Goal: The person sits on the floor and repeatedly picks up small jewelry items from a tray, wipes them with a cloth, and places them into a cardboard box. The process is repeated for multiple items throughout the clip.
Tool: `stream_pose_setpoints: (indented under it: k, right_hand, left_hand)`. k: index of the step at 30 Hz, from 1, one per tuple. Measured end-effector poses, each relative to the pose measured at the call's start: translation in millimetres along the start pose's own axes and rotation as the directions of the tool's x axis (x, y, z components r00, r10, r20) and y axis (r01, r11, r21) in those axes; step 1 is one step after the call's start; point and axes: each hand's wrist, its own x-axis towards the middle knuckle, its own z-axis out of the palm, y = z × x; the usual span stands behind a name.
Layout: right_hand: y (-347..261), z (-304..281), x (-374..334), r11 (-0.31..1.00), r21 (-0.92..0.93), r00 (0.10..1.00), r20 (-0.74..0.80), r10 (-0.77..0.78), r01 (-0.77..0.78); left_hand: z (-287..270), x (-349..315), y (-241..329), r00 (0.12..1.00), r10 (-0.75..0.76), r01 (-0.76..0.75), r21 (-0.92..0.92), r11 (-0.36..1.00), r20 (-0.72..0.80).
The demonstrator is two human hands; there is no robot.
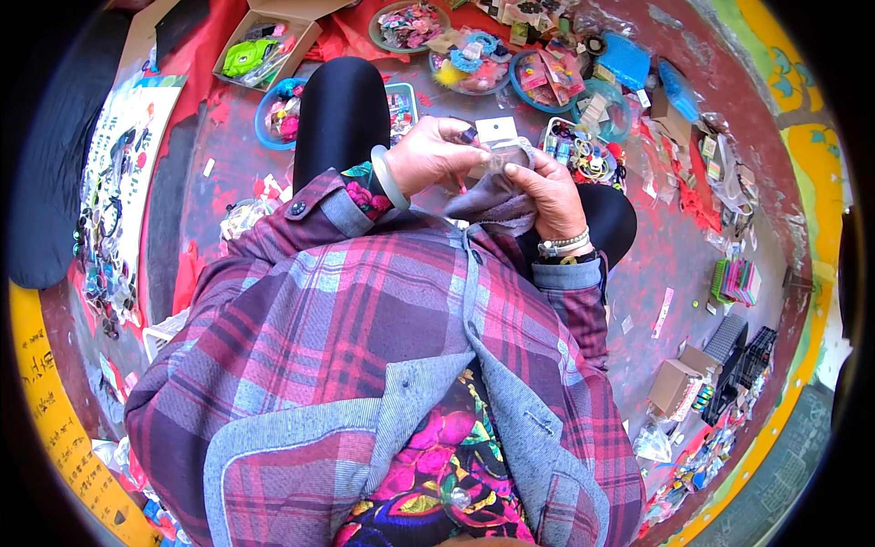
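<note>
In front of my knees, both hands meet at a small clear packet [507, 157] topped by a white card [496, 129]. My left hand [428, 157] is closed, its fingertips at the packet's left edge. A small dark piece [468, 136] shows at its index finger; I cannot make out what it is. Thumb and fingers of my right hand [554, 193] pinch the packet's right side. Beneath that hand hangs a grey-purple cloth [497, 205], also caught in its grip. The lower part of the packet is partly hidden by the fingers and cloth.
Bowls of hair ornaments [410, 27] and small packets [547, 77] stand ahead. A cardboard box [269, 41] sits far left, with a white tray of hair ties [583, 150] just beyond my right hand. Accessories lie on a white sheet [146, 173] at left. Black baskets [738, 369] stand at right.
</note>
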Motion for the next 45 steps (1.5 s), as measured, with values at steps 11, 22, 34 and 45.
stream_pose_setpoints:
  k: [11, 22, 34, 45]
  right_hand:
    - [8, 9, 4, 0.992, 0.093, 0.991, -0.11, -0.075, 0.086]
    - [17, 10, 9, 0.996, 0.022, 0.984, -0.16, -0.083, 0.088]
    - [-15, -12, -6, 0.981, 0.113, 0.922, -0.373, -0.105, 0.157]
    - [-3, 7, 2, 0.998, -0.05, 0.993, -0.104, -0.051, 0.046]
  left_hand:
    - [6, 3, -9, 1.0, -0.005, 0.005, -0.088, 0.996, 0.008]
    - [-5, 12, -20, 0.997, -0.051, 0.026, -0.372, 0.928, -0.057]
    - [-9, 10, -9, 0.992, -0.008, -0.013, -0.168, 0.986, -0.124]
    - [2, 3, -5, 0.999, 0.03, -0.028, 0.047, 0.999, -0.025]
